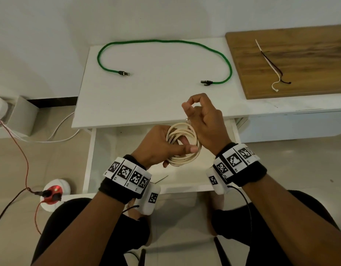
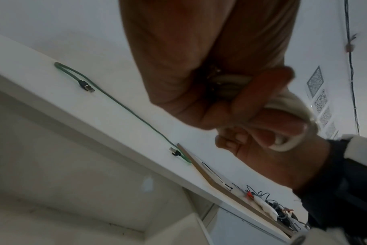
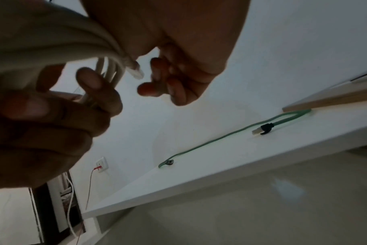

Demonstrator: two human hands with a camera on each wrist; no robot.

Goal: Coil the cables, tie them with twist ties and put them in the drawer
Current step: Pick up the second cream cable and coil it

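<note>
A cream cable (image 1: pixel 185 160) is wound into a coil, held over the open white drawer (image 1: pixel 90 160). My left hand (image 1: pixel 162 144) grips the coil, thumb across its loops. Just above the coil, my right hand (image 1: pixel 204 120) is curled, thumb tip meeting index tip, with nothing visible between them. In the right wrist view the coil's clear plug (image 3: pixel 136 73) hangs just beside those curled fingers (image 3: pixel 172 82). A green cable (image 1: pixel 165 41) lies uncoiled in an arc on the white desk (image 1: pixel 146 100). Two twist ties (image 1: pixel 269 63), one white and one black, lie on the wooden board (image 1: pixel 309 60).
The wooden board covers the desk's right part, and the green cable's right plug (image 1: pixel 206 82) lies near its edge. On the floor at the left are a red-lit power strip (image 1: pixel 53 191), red and white wires and a grey box (image 1: pixel 22 114). My knees are below the drawer front.
</note>
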